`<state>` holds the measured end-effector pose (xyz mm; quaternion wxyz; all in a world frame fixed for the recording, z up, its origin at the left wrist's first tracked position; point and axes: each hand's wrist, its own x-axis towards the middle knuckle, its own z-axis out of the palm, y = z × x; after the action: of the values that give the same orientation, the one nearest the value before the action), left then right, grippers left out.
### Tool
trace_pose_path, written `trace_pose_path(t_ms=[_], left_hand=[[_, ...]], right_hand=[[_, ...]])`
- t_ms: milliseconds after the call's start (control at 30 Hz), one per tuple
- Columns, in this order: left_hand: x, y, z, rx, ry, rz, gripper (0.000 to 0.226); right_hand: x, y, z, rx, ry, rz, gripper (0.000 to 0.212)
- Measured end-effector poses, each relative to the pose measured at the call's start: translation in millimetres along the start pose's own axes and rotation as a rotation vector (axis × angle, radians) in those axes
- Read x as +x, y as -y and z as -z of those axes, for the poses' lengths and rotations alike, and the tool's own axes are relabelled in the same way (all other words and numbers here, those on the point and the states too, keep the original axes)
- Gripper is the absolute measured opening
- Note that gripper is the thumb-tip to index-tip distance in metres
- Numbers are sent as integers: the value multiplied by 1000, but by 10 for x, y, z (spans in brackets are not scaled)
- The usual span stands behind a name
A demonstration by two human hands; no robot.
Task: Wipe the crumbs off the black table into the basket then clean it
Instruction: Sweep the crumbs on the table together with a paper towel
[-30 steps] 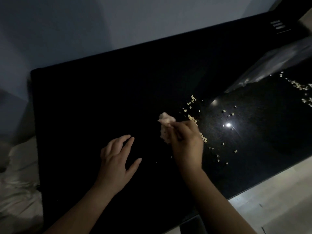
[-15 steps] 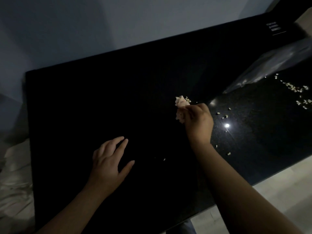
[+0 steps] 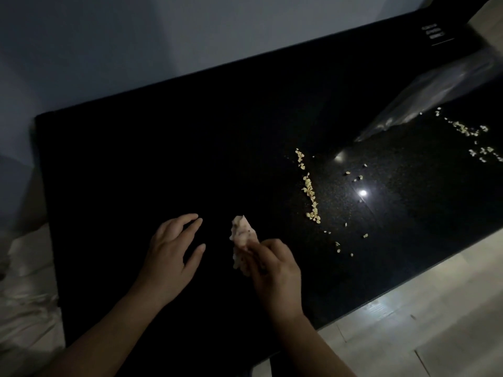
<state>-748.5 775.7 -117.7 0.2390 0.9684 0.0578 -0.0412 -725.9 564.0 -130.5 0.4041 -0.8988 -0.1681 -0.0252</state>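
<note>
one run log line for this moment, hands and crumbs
left hand: open, on black table | right hand: holds crumpled wipe | crumbs: line right of wipe, more at far right

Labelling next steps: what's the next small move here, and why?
Probably sweep the right hand, whose grip pinches the crumpled wipe, rightwards into the line of crumbs. That line lies just right of the wipe on the black table, apart from it, with looser crumbs beyond.
</note>
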Motion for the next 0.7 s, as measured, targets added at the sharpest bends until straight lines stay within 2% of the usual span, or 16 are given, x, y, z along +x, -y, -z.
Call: trace_pose_path(t_ms=[133,267,433,567,700], left_hand=[[4,-108,-15,33,3,17,61],[36,-202,-58,79,15,37,61],[239,-328,-110,69,-2,6,59],[480,-426,-144,92,-25,21,58],[627,-410,-140,131,-32,49,60]], right_hand=[[165,-307,229,-91,-52,4,27],[432,-664,623,-182,-127,-107,18],[637,-519,915,-54,-106,-114,14],[862,-143,793,99,-127,-88,11],[1347,-172,375,58,-248,-115,6]])
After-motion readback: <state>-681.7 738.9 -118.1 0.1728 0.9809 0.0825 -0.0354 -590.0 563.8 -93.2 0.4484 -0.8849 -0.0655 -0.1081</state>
